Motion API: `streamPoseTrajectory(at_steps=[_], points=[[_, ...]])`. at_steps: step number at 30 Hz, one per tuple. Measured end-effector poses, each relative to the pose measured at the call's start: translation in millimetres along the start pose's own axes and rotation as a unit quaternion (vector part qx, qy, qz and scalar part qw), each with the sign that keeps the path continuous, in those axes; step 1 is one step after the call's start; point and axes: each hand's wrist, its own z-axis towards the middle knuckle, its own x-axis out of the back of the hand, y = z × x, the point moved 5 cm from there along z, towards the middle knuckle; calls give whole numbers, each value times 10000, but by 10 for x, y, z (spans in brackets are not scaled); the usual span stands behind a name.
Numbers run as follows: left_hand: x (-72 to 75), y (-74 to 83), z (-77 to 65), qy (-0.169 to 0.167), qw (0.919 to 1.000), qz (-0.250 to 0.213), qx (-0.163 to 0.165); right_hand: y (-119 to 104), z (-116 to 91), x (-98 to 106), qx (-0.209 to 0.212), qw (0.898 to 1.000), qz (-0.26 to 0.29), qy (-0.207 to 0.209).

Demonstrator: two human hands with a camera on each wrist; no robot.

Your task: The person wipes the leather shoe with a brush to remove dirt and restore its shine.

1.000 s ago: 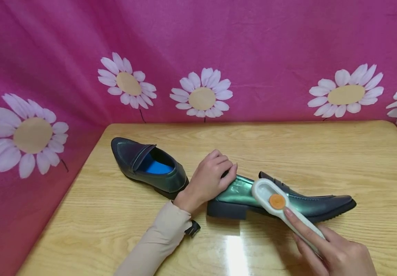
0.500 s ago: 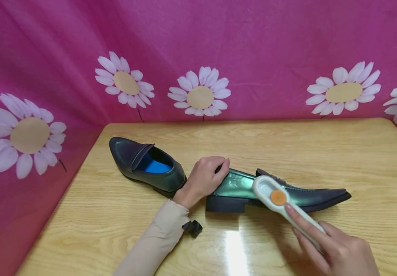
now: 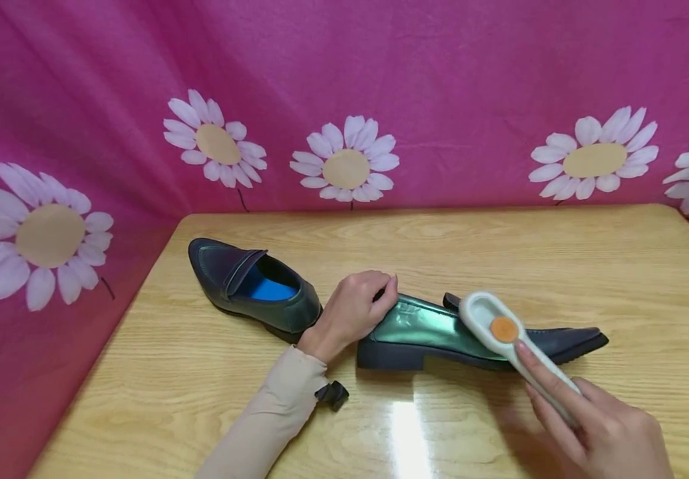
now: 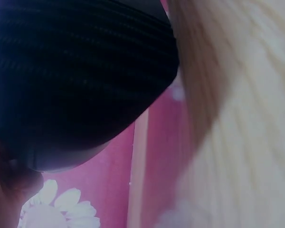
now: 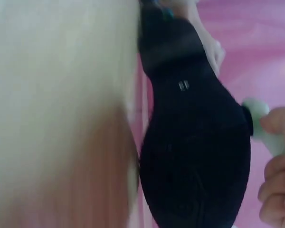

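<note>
A dark loafer with a green sheen (image 3: pixel 422 322) is tilted on its side edge, toe to the right in the head view. My left hand (image 3: pixel 356 306) grips its heel end, fingers curled over the opening. In my right hand (image 3: pixel 608 426) is a white-handled brush (image 3: pixel 478 313) with an orange button (image 3: pixel 504 329), its head against the shoe's side near the strap; the index finger lies by the button. The right wrist view shows the shoe's black sole (image 5: pixel 194 142) with the brush beside it. Dark shoe surface (image 4: pixel 76 71) fills much of the left wrist view.
A second dark loafer (image 3: pixel 248 286) with a blue insole stands upright to the left, close to my left wrist. Both rest on a wooden table (image 3: pixel 500 246). A pink cloth with daisies (image 3: pixel 464 86) hangs behind and at the left. A black strap piece (image 3: pixel 332 394) sticks out from the left sleeve.
The brush has slid along the shoe's side toward the toe, up and to the right. My left hand and the shoe shifted slightly left earlier, then stayed nearly still.
</note>
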Motion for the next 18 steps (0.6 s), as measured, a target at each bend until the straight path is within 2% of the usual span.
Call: streamPoseTrajectory(at_steps=[2,7,9,13,17,18], points=[[-1,-15,-2,-65,9999,-99,26,25,0,11,-121,9999,-74,88],[17,-22,32,-213,9996,-158,56,-81,-6,-36,461,9981,198,352],[23,-19,48,-253,9995,-148,104,-48,3,-16,329,9987,83,381],[15,-6,43,-314,9994,-28,140,81,-13,60,-291,9991,-315,72],[7,33,39,-250,9995,179,-98,17,-97,92,62,9995,-264,-138],[7,41,46,-202,9994,208,-163,1,-111,107,198,9996,-176,-32]])
